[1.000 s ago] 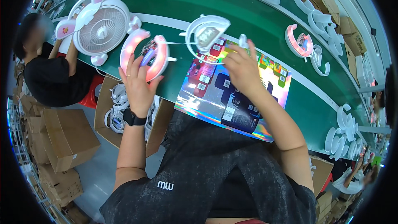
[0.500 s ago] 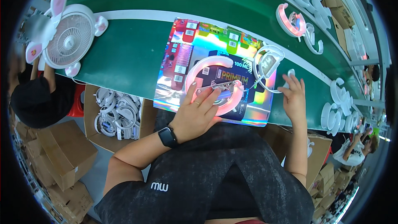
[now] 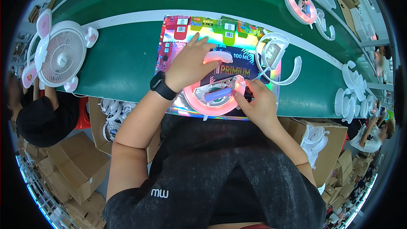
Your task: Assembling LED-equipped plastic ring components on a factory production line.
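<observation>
I am pressing my left hand (image 3: pixel 190 65), fingers spread, on the far arc of the pink ring housing (image 3: pixel 212 97); my right hand (image 3: pixel 258 104) is pinching wiring beside its blue battery (image 3: pixel 218 94). The housing is lying on the iridescent sheet (image 3: pixel 169 55), near tabletop (image 3: pixel 123 63) edge. Judged step: seating internals; the next move needs careful wire tucking.

A green bench (image 3: pixel 127 65) carries a shiny printed sheet (image 3: pixel 169 55), a white fan (image 3: pixel 59 57) — and white ring parts (image 3: pixel 280 59).

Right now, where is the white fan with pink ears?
In the head view, the fan lies at the far left on the green belt, left of the shiny sheet and beyond a co-worker in black.
</observation>
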`<action>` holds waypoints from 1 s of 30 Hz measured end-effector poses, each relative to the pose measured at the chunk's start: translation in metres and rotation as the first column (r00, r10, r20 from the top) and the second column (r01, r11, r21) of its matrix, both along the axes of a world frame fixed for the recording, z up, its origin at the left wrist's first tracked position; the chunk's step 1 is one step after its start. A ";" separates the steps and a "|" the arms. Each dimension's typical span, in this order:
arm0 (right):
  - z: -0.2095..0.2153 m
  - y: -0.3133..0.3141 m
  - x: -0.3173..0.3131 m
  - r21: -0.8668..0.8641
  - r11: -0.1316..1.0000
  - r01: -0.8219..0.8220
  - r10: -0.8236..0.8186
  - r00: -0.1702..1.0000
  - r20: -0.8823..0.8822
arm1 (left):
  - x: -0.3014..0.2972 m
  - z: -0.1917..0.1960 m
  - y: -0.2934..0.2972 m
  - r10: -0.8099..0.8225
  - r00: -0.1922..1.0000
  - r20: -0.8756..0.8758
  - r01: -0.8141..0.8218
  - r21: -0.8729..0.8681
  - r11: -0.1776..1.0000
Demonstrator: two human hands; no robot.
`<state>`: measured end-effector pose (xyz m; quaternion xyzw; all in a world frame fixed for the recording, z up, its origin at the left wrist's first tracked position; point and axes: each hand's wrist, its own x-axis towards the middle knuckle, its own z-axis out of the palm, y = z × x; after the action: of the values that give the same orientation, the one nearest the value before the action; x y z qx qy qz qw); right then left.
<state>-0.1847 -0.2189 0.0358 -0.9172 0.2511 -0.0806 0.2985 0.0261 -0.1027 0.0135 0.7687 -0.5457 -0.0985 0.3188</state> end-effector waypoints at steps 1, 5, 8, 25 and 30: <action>-0.003 -0.001 0.000 0.005 1.000 0.009 -0.009 1.000 0.003 | -0.001 -0.002 0.001 -0.009 1.000 0.003 0.009 0.005 1.000; -0.007 -0.008 0.000 0.352 0.927 0.130 -0.125 0.991 -0.038 | -0.020 0.008 0.011 0.021 0.902 -0.432 0.036 0.124 0.992; -0.005 -0.009 0.005 0.802 0.597 0.022 -0.320 0.923 0.213 | -0.051 0.002 0.024 0.178 0.806 -0.564 -0.314 -0.153 0.937; -0.021 0.002 -0.019 0.424 0.896 -0.135 -0.065 0.903 0.425 | -0.050 0.066 0.035 0.058 0.864 -0.501 -0.021 0.079 0.997; -0.019 0.002 -0.018 0.413 0.903 -0.117 -0.075 0.904 0.420 | -0.051 0.059 0.035 0.021 0.855 -0.519 -0.021 0.007 1.000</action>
<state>-0.2026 -0.2169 0.0163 -0.7918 0.1809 -0.2184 0.5409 -0.0250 -0.0675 0.0725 0.7198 -0.4313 -0.2987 0.4546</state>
